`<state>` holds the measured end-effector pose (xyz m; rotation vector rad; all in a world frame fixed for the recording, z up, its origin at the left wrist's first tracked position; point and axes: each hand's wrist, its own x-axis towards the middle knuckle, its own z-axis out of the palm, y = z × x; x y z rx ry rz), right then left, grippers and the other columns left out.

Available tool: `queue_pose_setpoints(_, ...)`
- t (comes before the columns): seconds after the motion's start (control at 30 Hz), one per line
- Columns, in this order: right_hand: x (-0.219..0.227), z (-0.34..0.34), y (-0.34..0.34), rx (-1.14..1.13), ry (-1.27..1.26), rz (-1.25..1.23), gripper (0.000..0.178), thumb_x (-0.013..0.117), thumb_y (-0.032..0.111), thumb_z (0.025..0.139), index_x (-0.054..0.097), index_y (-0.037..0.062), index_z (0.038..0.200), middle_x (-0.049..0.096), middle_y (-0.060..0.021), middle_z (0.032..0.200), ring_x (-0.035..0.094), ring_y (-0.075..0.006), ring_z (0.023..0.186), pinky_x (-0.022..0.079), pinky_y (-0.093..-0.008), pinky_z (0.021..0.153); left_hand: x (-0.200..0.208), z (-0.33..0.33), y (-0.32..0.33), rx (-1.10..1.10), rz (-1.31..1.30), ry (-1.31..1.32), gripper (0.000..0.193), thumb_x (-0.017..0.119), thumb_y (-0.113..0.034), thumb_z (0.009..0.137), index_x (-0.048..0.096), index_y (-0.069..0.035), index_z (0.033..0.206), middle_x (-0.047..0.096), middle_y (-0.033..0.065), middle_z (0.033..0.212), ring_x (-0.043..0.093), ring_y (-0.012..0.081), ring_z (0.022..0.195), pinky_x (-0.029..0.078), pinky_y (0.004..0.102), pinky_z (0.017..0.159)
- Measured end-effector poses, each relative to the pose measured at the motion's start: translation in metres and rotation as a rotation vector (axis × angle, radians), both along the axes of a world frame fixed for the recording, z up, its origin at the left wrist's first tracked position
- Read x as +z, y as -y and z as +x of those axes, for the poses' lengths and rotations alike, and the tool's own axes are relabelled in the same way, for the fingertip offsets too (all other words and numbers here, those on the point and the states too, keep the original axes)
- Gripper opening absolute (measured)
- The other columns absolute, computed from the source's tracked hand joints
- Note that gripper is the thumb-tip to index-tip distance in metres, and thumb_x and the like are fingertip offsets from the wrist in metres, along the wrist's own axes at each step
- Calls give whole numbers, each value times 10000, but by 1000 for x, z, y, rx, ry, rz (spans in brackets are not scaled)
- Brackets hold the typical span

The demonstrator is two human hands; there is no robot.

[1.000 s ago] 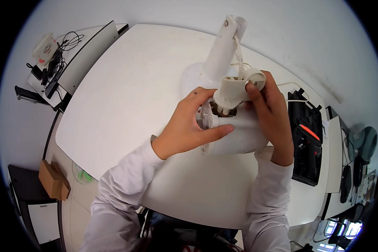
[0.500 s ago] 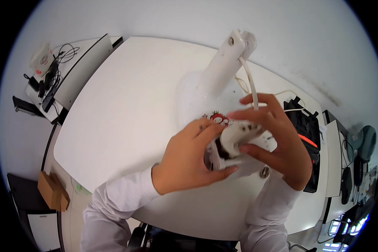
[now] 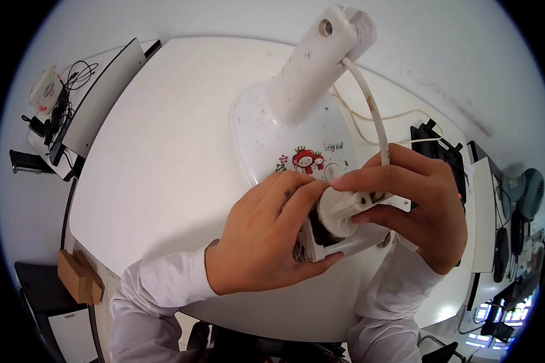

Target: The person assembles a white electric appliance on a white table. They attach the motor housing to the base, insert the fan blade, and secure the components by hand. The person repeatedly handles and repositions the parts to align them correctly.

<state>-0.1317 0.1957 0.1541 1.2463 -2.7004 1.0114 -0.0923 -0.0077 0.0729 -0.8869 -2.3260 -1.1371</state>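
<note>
A white stand with a broad base (image 3: 254, 133), printed with cartoon figures, rests on the table and its thick post (image 3: 303, 75) leans up to the right. From the post a white cable (image 3: 372, 112) curves down to what looks like a fan's motor unit, held in front of the base. My left hand (image 3: 266, 236) is wrapped round the white housing (image 3: 348, 243) of this unit, fingers over its far side. My right hand (image 3: 421, 202) pinches the round white plastic piece (image 3: 340, 207) with a raised arm on top. Dark parts show in the gap between piece and housing.
The white table (image 3: 157, 139) stands against a wall. A black tool case (image 3: 433, 136) lies open on its right side, partly behind my right hand. Thin cord loops behind the stand. A cardboard box (image 3: 79, 278) is on the left, and a green fan (image 3: 530, 193) is far right.
The stand and the motor unit appear larger and closer. The round piece has turned, its raised arm now pointing right, and my right hand has shifted slightly right and down.
</note>
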Motion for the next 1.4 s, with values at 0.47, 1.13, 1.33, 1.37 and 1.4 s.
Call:
queue_pose_setpoints(0.47, -17, -11, 12, -61, -160, -236, 446, 819, 56, 483, 691, 82, 910, 629, -43, 769, 611, -148, 677, 469, -267, 611, -3, -3, 2, 30, -25, 60, 850, 872, -224, 585, 419, 47, 1252, 526, 187, 1107, 578, 320, 942, 503, 375, 751)
queue_pose_setpoints(1.13, -19, -13, 14, -43, -118, -280, 417, 827, 50, 501, 672, 52, 887, 636, -48, 796, 619, -155, 709, 482, -274, 613, -4, -2, 0, -4, 14, 92, 823, 852, -243, 631, 425, 46, 1272, 512, 197, 1142, 549, 351, 996, 476, 413, 827)
queue_pose_setpoints(1.33, -16, -13, 11, -56, -116, -250, 404, 808, 55, 529, 660, 50, 904, 633, -51, 803, 618, -161, 725, 471, -275, 645, -2, -8, 12, -174, 126, 214, 726, 798, -240, 711, 441, 62, 1267, 503, 232, 1240, 544, 387, 1073, 460, 417, 894)
queue_pose_setpoints(1.37, -16, -13, 10, -56, -100, -254, 397, 807, 60, 539, 658, 50, 907, 632, -52, 805, 617, -162, 727, 469, -276, 648, -3, -10, 14, -218, 159, 216, 718, 789, -231, 722, 436, 55, 1277, 500, 230, 1258, 545, 385, 1084, 459, 412, 900)
queue_pose_setpoints(1.4, -16, -13, 9, -57, -82, -257, 390, 805, 66, 550, 655, 50, 910, 630, -53, 808, 616, -162, 730, 467, -277, 651, 1, -10, 14, -215, 157, 259, 720, 785, -223, 723, 429, 42, 1290, 506, 220, 1261, 548, 373, 1089, 459, 405, 903)
